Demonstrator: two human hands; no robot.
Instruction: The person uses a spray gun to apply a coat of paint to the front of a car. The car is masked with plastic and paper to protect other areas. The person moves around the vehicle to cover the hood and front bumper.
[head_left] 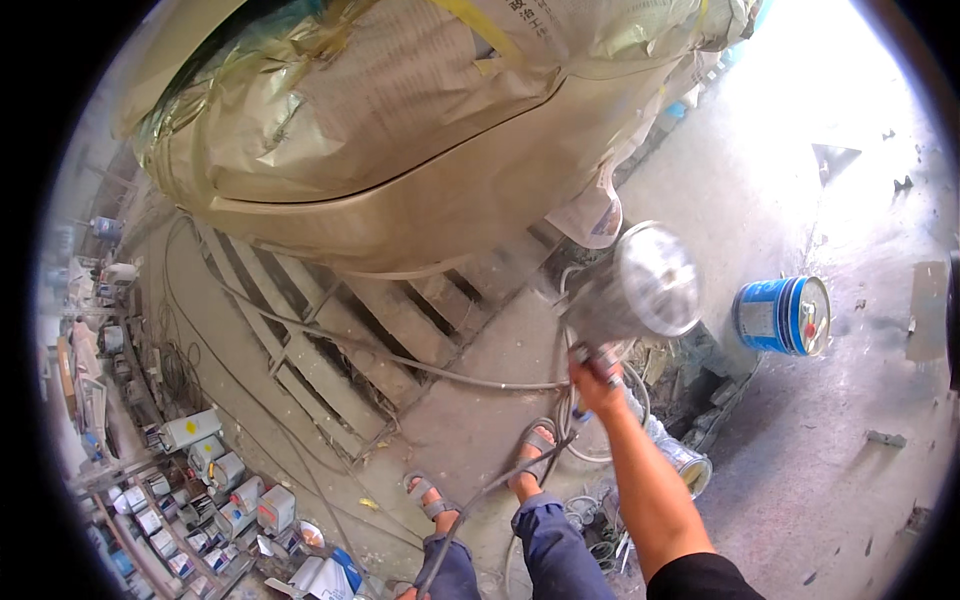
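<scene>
My right hand (597, 382) is closed around the grip of a spray gun (592, 362), held out to the right of a car bumper. The gun's large metal cup (655, 282) is tilted and smeared by motion. From the gun a grey air hose (492, 484) runs down past my feet to the lower edge. There only a sliver of my left hand (408, 594) shows, closed at the hose. The bumper (430, 225) is glossy beige-gold. Above it, masking paper (380, 120) and film held with yellow tape cover the car body.
Beneath the bumper lies a slatted floor grate (350, 340). A blue paint bucket (783, 316) lies on its side at the right. Loose hose coils and an open can (690, 470) sit beside my right foot. Several paint tins (190, 430) crowd the lower left.
</scene>
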